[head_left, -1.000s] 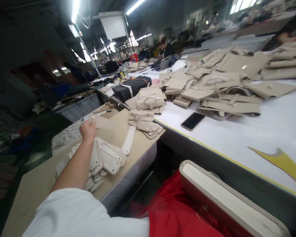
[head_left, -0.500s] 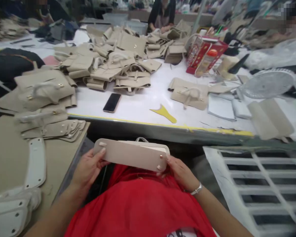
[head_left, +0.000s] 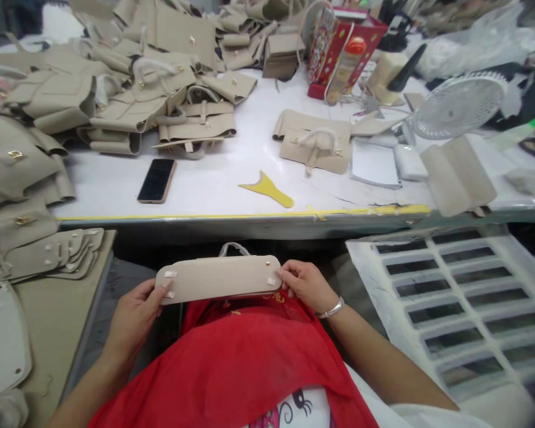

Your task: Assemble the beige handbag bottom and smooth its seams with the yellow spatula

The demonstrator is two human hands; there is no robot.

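Note:
Over my lap, a long beige bag panel (head_left: pixel 218 279) with rounded ends is held level between both hands. White tabs show near its ends, and a small metal stud sits at its upper right. My left hand (head_left: pixel 136 312) pinches the left end, thumb on the front face. At the other end, my right hand (head_left: pixel 305 285) grips the right edge between thumb and fingers. Behind the panel's top edge, a pale looped handle (head_left: pixel 234 248) sticks up; what it belongs to is mostly hidden.
On the white table (head_left: pixel 205 190) lie a phone (head_left: pixel 157 181), a yellow forked piece (head_left: pixel 267 189), a beige bag part with handle (head_left: pixel 314 145) and heaped bag parts (head_left: pixel 134 89). Beige panels (head_left: pixel 53 252) are stacked on the left board. A white slatted rack (head_left: pixel 455 303) stands right.
The panel's right end has come up so it lies nearly level and covers the piece behind it more closely. Both hands still hold its ends. The camera view has tilted down and shifted right.

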